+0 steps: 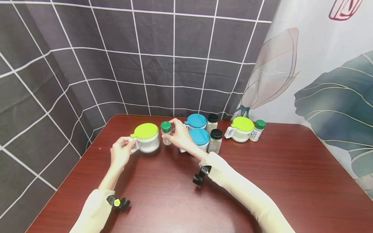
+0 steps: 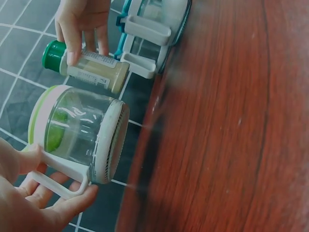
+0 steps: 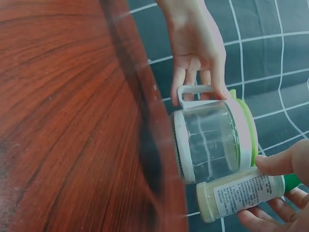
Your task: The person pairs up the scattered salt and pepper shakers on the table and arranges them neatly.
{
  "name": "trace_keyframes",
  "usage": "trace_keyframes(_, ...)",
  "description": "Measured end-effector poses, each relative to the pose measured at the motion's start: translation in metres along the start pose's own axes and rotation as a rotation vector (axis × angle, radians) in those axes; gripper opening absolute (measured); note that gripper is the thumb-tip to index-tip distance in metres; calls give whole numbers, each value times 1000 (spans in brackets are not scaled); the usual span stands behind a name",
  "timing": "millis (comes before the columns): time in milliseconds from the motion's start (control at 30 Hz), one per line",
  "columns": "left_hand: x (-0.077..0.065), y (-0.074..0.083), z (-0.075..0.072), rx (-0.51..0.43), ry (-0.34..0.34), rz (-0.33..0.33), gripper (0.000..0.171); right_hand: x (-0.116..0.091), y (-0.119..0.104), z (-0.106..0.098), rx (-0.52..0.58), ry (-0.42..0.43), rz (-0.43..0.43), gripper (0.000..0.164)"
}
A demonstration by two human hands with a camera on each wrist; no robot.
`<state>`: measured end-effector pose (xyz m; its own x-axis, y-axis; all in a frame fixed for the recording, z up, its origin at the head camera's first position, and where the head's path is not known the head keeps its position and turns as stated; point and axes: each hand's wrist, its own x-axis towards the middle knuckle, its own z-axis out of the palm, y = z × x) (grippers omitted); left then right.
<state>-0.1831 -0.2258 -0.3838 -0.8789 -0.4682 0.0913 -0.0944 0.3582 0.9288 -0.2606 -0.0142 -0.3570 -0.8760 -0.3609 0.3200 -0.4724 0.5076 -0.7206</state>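
My left hand (image 1: 120,152) grips the white handle of a clear glass seasoning jar (image 1: 149,145) with a lime-green lid, at the back left of the table. In the left wrist view, its fingers curl round the handle (image 2: 60,186). Just to the right, my right hand (image 1: 182,135) pinches a small spice bottle (image 1: 166,132) with a green cap. Pale contents and a printed label (image 3: 244,193) show on the bottle in the right wrist view. Jar and bottle stand side by side, both upright.
Right of my right hand are two blue-lidded jars (image 1: 199,137) and two black-capped spice bottles (image 1: 215,144), partly behind that hand. Farther right stand another lime-lidded jar (image 1: 240,131) and a green-capped bottle (image 1: 257,132). A grid-patterned cloth (image 1: 157,71) hangs behind the red-brown table (image 1: 163,194).
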Motion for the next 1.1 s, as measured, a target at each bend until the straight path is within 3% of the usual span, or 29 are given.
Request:
trace_keyframes(400, -14, 5, -4, -48, -46, -12, 29, -16, -4, -11, 74, -22, -20, 43)
trace_keyframes(800, -21, 8, -5, -35, -99, -6, 30, -30, -6, -19, 95, -32, -34, 43)
trace_keyframes(1100, -28, 11, -2, -123, -185, -44, 30, -41, -5, -26, 204, -28, -34, 44)
